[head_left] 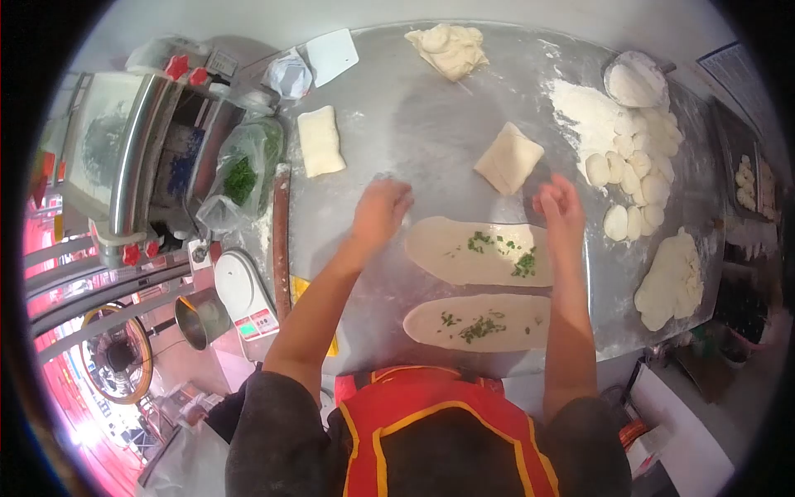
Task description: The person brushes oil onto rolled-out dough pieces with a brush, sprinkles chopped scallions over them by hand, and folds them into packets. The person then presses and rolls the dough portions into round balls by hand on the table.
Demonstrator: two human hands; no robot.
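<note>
A folded square of dough (508, 157) lies on the metal table in front of me. Just right of its lower corner is my right hand (561, 207), fingers loosely curled and slightly blurred, with nothing visible in them. My left hand (383, 211) hovers over bare metal, left of the square, its fingers bent and apart, holding nothing that I can see. Between my arms lie two long flattened dough sheets: the upper sheet (439, 253) and the lower sheet (431, 325). Both carry chopped green herbs, and the upper one has a patch of white flour-like paste.
A second folded dough piece (320, 142) and a rolling pin (281, 240) lie left, near a bag of chopped greens (240, 180) and a scale (240, 290). A dough lump (447, 50) sits at the back. Floured dough rounds (638, 178) and a dough slab (672, 280) occupy the right.
</note>
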